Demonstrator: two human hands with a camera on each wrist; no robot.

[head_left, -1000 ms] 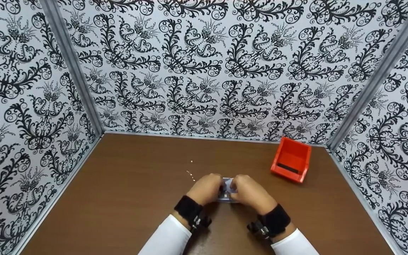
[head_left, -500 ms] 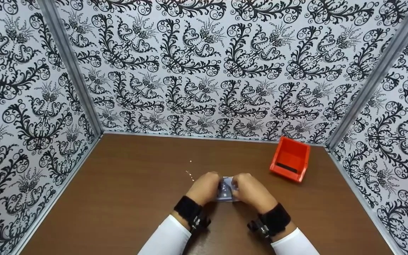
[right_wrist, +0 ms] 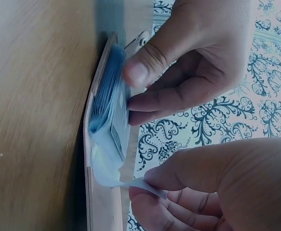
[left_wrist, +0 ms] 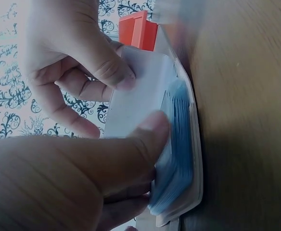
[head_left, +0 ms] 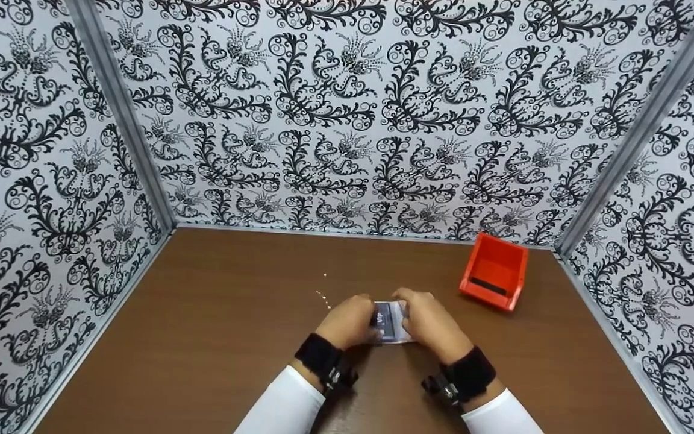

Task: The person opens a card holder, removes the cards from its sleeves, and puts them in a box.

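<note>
A card holder (head_left: 400,331) with a stack of clear plastic sleeves (left_wrist: 181,130) lies spread on the brown table between both hands. A dark card (head_left: 385,319) with light lettering shows in its left part. My left hand (head_left: 349,321) holds the left side, its thumb on the sleeve stack and its fingers at the stack's edge. My right hand (head_left: 431,319) pinches one clear sleeve (left_wrist: 140,86) between thumb and fingers, lifted off the right cover. In the right wrist view that sleeve bends up from the pale cover (right_wrist: 104,207). The print on most sleeves is hidden.
A red open-topped bin (head_left: 497,268) stands at the back right of the table (head_left: 232,289). Small pale specks (head_left: 323,295) lie left of the hands. Patterned walls (head_left: 335,120) enclose the back and sides.
My right hand has shifted slightly right and its fingers have spread a little. More of the dark card and of the right side of the card holder shows. The left hand has barely moved.
</note>
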